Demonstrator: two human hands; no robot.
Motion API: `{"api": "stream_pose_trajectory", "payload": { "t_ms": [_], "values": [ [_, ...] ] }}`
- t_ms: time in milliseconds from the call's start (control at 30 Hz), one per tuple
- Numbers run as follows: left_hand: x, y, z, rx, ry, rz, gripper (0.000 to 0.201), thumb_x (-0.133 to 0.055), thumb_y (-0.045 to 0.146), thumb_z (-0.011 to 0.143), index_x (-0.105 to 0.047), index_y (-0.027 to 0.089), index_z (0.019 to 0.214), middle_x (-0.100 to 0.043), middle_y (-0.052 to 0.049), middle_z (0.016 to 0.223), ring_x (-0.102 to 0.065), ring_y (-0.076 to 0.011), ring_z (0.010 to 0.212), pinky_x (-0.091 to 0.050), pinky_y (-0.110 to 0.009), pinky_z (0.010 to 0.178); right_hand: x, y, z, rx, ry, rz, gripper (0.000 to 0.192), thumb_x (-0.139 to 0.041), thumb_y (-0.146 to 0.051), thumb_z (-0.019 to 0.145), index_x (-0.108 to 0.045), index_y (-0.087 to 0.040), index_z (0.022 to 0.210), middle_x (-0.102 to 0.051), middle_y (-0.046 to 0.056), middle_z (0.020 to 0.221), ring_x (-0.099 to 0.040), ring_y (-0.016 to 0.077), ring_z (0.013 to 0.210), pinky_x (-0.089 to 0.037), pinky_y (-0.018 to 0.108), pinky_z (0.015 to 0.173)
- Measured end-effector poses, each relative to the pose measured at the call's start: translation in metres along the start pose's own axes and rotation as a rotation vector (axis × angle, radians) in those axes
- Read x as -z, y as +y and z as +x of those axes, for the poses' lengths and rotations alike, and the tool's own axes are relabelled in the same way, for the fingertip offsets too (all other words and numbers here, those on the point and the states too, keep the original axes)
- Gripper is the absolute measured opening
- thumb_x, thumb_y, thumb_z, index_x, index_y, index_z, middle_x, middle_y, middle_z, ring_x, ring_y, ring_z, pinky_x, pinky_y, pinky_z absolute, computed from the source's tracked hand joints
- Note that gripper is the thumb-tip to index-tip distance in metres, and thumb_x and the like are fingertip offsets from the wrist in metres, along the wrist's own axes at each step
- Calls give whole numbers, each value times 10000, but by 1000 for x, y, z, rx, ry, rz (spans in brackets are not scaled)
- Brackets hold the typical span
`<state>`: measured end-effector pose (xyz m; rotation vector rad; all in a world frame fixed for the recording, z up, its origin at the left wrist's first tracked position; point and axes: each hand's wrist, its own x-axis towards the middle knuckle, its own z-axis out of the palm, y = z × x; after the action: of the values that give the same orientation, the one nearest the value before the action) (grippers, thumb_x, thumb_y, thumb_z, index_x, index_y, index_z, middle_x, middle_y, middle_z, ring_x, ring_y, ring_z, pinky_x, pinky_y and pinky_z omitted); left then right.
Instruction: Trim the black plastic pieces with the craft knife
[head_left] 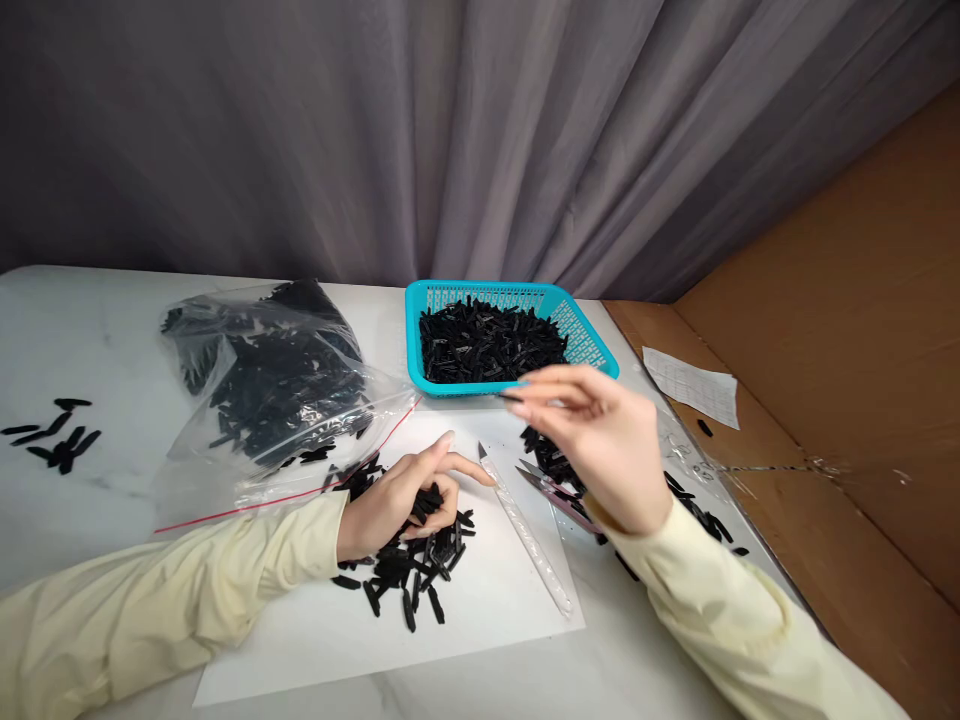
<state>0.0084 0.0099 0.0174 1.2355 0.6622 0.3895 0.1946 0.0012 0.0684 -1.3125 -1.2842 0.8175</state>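
My left hand (pixel 405 502) rests over a pile of small black elongated pieces (pixel 409 570) on a white sheet of paper (pixel 300 640). Its fingers curl around several of the pieces, and the index finger reaches toward a slim pointed knife (pixel 529 535) with a clear-wrapped handle. Raised by the front rim of a blue plastic basket (pixel 412 345), my right hand (pixel 600 425) pinches one thin black piece (pixel 511 398) between thumb and fingers. The basket holds a heap of similar black pieces (pixel 491 340).
A clear zip bag (pixel 277 370) full of black pieces lies at the left, its red strip facing me. Partly under my right hand are pink-handled scissors (pixel 559 492) and more pieces. Loose pieces (pixel 64 445) lie far left. A printed slip (pixel 691 385) sits on cardboard at right.
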Motion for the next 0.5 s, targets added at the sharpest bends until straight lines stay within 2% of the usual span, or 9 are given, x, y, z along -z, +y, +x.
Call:
{"api": "stream_pose_trajectory", "payload": {
  "t_ms": [100, 167, 233, 300, 333, 400, 500],
  "values": [
    [2, -1, 1, 10, 6, -74, 634, -139, 534, 891, -537, 90, 1107, -367, 65, 401, -259, -79, 323, -222, -217, 379, 3, 1, 34, 156, -71, -222, 248, -687, -190, 696, -612, -186, 932, -673, 61, 974, -641, 224, 909, -510, 393, 841],
    [2, -2, 2, 19, 8, -106, 617, -146, 545, 886, -484, 110, 1164, -379, 68, 393, -248, -79, 309, -200, -205, 353, 0, -3, 38, 258, -124, -432, 254, -688, -175, 691, -626, -210, 935, -620, 62, 1118, -579, 256, 1038, -435, 428, 931],
    [2, -2, 2, 20, 6, -135, 591, -173, 549, 883, -457, 126, 1181, -388, 67, 395, -249, -76, 303, -187, -197, 336, -6, -8, 23, 342, -248, -531, 130, -636, -170, 747, -636, -211, 869, -616, 65, 1122, -548, 248, 1073, -420, 419, 932],
    [2, -3, 3, 13, 3, -185, 571, -198, 551, 879, -462, 132, 1163, -387, 64, 404, -249, -71, 305, -179, -191, 325, -15, -11, -2, 402, -396, -526, 44, -608, -194, 781, -634, -189, 817, -662, 73, 939, -581, 223, 941, -471, 379, 828],
    [2, -3, 4, 8, 4, -210, 561, -207, 552, 878, -465, 136, 1153, -387, 63, 411, -251, -69, 306, -175, -187, 322, -19, -10, -15, 425, -465, -523, 51, -601, -188, 787, -631, -187, 827, -658, 70, 913, -576, 216, 904, -478, 368, 796],
    [3, -4, 4, 2, 7, -243, 544, -214, 554, 877, -463, 151, 1143, -390, 62, 416, -256, -68, 306, -169, -179, 312, -26, -7, -35, 459, -515, -544, 83, -573, -145, 792, -626, -183, 843, -640, 75, 902, -553, 218, 883, -477, 362, 769],
    [3, -5, 5, 16, 6, -228, 530, -215, 564, 874, -490, 159, 1079, -378, 65, 389, -248, -70, 292, -152, -175, 295, -33, -2, -45, 454, -530, -572, 141, -530, -94, 795, -615, -165, 880, -619, 88, 897, -529, 232, 917, -468, 362, 783]
  ]
}}
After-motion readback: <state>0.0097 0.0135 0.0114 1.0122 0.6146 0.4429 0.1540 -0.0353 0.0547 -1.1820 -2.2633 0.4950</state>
